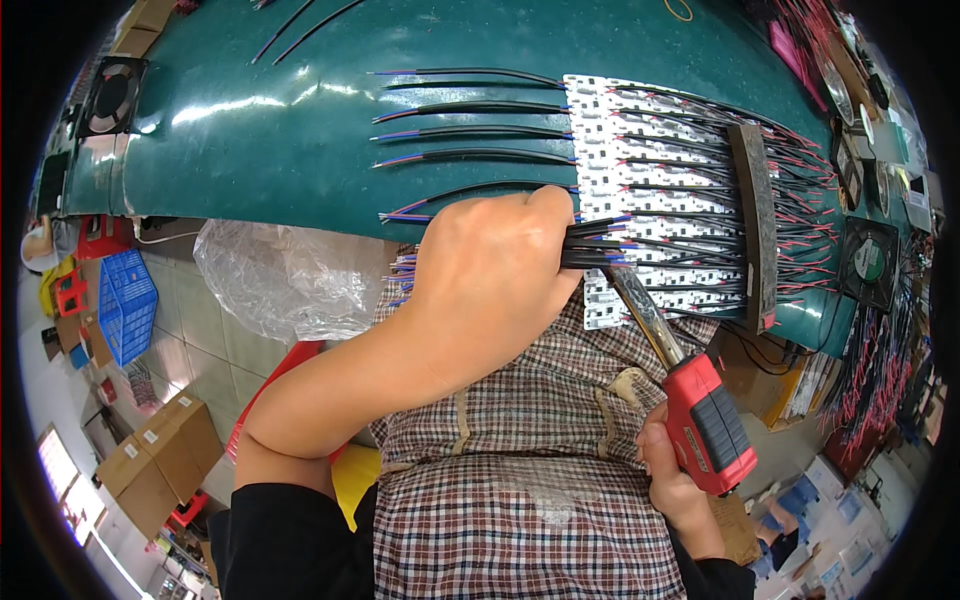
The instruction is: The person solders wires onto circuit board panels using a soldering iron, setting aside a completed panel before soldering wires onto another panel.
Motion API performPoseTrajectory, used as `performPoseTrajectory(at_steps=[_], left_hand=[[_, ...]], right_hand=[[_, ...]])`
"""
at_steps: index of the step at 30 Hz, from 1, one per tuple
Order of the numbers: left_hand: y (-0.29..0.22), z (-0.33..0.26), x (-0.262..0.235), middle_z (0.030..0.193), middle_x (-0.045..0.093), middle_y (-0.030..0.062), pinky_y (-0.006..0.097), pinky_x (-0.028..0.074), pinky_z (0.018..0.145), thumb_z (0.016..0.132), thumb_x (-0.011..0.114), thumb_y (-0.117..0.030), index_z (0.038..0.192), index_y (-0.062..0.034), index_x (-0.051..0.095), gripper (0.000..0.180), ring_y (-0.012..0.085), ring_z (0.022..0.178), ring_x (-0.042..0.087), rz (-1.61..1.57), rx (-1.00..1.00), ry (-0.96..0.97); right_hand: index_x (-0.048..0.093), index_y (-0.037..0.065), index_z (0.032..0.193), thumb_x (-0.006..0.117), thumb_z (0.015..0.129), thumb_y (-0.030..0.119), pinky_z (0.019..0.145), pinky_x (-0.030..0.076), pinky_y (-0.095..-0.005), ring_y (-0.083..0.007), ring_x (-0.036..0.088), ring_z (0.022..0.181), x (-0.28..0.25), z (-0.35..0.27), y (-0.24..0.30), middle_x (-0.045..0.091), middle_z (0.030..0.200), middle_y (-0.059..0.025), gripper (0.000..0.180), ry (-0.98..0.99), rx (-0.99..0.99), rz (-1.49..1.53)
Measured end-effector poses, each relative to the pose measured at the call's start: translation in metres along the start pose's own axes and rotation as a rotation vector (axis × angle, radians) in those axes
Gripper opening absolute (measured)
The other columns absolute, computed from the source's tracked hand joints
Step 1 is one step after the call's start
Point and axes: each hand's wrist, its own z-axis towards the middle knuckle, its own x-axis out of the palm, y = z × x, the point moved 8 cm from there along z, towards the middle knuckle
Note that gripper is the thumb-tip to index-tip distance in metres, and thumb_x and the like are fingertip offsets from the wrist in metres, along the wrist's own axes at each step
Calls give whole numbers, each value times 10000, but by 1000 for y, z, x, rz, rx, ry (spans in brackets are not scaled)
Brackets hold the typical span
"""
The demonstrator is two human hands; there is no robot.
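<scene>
My left hand (495, 270) is closed around a bundle of black-sleeved wires (597, 247) whose blue and red ends stick out on both sides of the fist. It is over the near left edge of a white circuit board panel (600, 130). My right hand (672, 470), fingers wrapped round the grip, holds a red and black soldering gun (708, 422). Its metal barrel points up and left, and its tip is just below the bundle, over the board. Whether the tip touches anything is hidden. Several black wires (480, 156) extend left from the panel in spaced rows.
A dark bar (755, 225) lies across the wires on the panel's right side. A small black fan (870, 262) is at the right and another fan (112, 96) at the far left of the green table (270, 150). Clear plastic (290, 275) hangs at its front edge.
</scene>
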Motion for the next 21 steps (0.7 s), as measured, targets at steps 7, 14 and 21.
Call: performPoseTrajectory(at_steps=[7, 14, 21], left_hand=[[-3, 1, 0, 741, 675, 169, 430, 524, 611, 696, 826, -59, 878, 4, 634, 271, 362, 687, 679, 20, 0, 9], [-3, 1, 0, 746, 678, 163, 436, 529, 631, 694, 822, -69, 881, 4, 636, 274, 361, 700, 680, 41, -1, 20], [0, 2, 2, 753, 680, 160, 437, 531, 644, 699, 814, -89, 908, 3, 660, 275, 359, 712, 681, 63, 18, 14]], right_hand=[[700, -8, 1000, 759, 832, 52, 668, 554, -373, -272, 691, 732, -3, -4, 5, 695, 857, -125, 188, -98, -68, 37], [702, -10, 1018, 759, 834, 55, 672, 555, -359, -265, 690, 753, -1, -5, -3, 691, 884, -124, 204, -7, -7, 15], [698, -14, 987, 766, 842, 68, 653, 546, -351, -256, 680, 719, -1, -1, 2, 680, 835, -106, 179, -41, 15, 74]])
